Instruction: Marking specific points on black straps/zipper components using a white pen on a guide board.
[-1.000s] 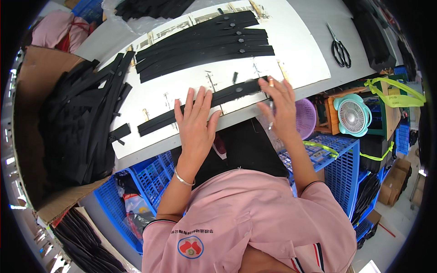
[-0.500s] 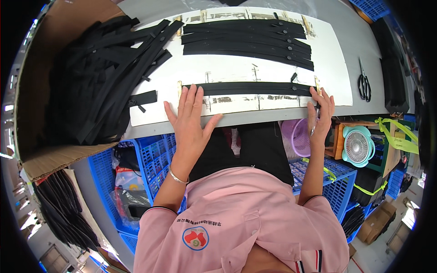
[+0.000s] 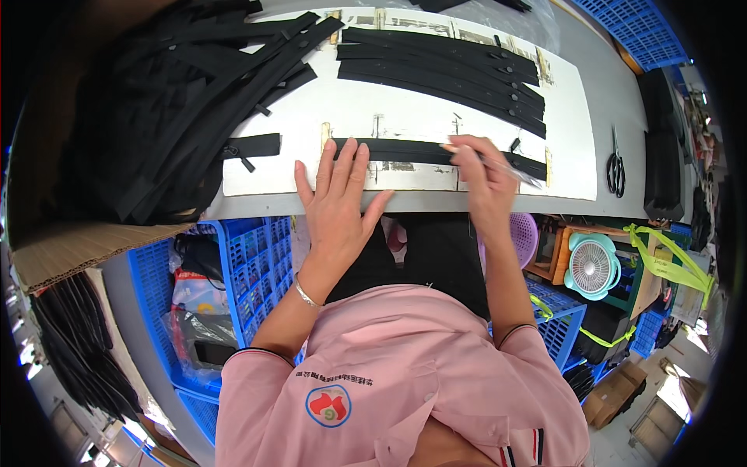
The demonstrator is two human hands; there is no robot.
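Black zipper strip (image 3: 405,150): lying along the near side of the white board (image 3: 574,148).
Left hand (image 3: 338,187): pressing the strip's left end at the board's near edge, fingers flat, slightly spread.
Right hand (image 3: 486,183): pinching a pen-like tool (image 3: 520,173) over the board's near edge; whether its tip is touching, I cannot tell.
Skew risk: the strip could be pivoting, with the left hand pinning only one end.
Snag risk: the strip pile (image 3: 288,62), overhanging the board's left side, could be dragging strips across.
Shirt writing: dark characters (image 3: 333,378) are running above a round badge (image 3: 328,406), nearer the wearer than the board.

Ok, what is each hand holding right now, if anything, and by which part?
The right hand holds a slim pen near its left end. The left hand grips nothing; it rests on the left end of the black zipper.
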